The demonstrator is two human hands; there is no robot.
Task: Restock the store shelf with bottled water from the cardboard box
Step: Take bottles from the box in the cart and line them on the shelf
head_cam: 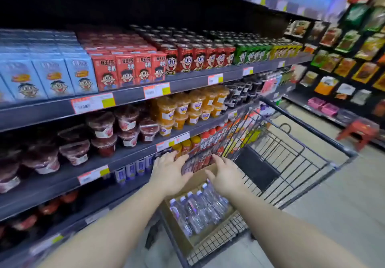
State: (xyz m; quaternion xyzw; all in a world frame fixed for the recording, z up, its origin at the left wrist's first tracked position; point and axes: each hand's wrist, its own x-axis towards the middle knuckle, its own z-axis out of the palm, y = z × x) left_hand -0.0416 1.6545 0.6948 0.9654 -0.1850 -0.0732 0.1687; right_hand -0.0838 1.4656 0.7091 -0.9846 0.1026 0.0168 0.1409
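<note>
Store shelf (pixel 125 98) stocked at left; left hand (pixel 168 174), fingers spread, flat on cardboard box (pixel 177 232) flap; right hand (pixel 226 176) beside it, fingers loosely spread, empty; bottled water (pixel 198 209) lying in the box inside wire cart (pixel 291 163)

Both arms reach forward, bare.
Left hand (pixel 169 174) toward 12 o'clock, palm down, fingers spread and slightly curled; right hand (pixel 226 176) just beside it at 3 o'clock, fingers loose, neither closed.
</note>
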